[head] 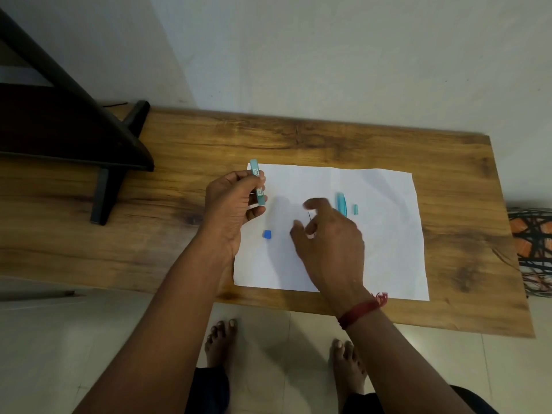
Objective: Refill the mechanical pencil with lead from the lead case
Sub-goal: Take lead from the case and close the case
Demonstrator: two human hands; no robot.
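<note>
Evidently the left hand grips the open lead case raised over the paper, likely so nothing spills, its blue cap set aside, while the right hand pinches one thin lead near the pencil, which lies uncapped beyond it, small cap beside, ready for loading.

Lead case: slim, teal, white labels, near upright, held in left hand.
Lead: thin dark stick, pinched in right hand.
Pencil: teal, flat on paper, partly hidden.
Teal cap lies just beside it.
Blue cap lies well apart, on the paper's left part.
</note>
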